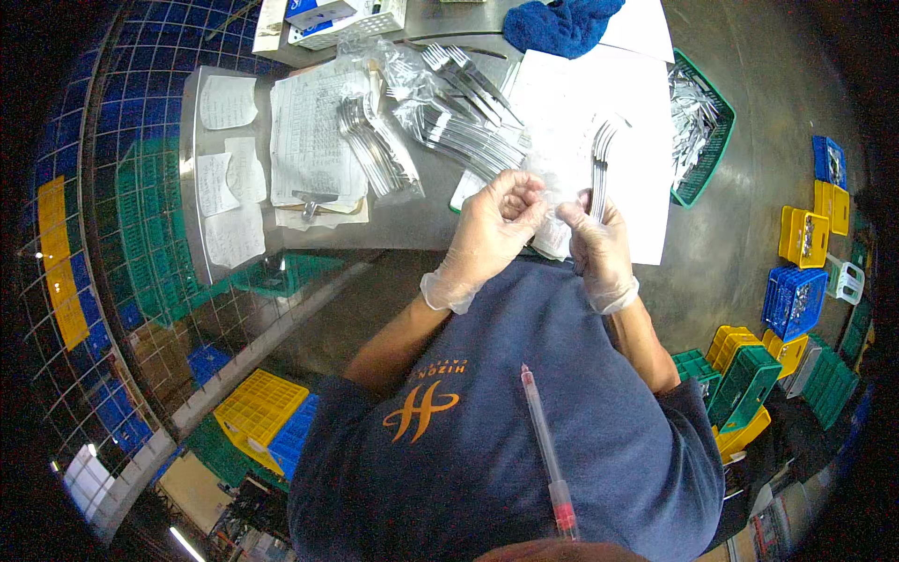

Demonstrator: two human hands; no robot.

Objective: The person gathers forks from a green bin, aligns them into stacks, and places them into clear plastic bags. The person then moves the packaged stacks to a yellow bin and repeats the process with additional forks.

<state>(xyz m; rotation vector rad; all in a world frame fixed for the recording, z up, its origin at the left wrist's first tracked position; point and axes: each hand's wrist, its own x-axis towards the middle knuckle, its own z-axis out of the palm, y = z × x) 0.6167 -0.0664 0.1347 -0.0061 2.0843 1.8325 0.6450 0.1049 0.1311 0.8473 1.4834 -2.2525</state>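
Observation:
My right hand (600, 235), in a clear plastic glove, is closed around the handles of a stack of metal forks (600, 172), tines pointing away from me. My left hand (509, 211), gloved too, is curled with its fingertips together near some clear plastic film (551, 183); whether it pinches the film I cannot tell. Beyond it several bundles of forks (477, 144) lie on the steel table, partly in clear plastic bags (404, 70). Another bagged bundle of forks (372, 147) rests against the papers at the left.
A clipboard with written sheets (316, 133) lies at the left. White paper (642, 225) covers the table under my right hand. A blue cloth (555, 24) is at the far edge, a white basket (351, 31) at the far left. A green crate (730, 126) of cutlery stands at the right.

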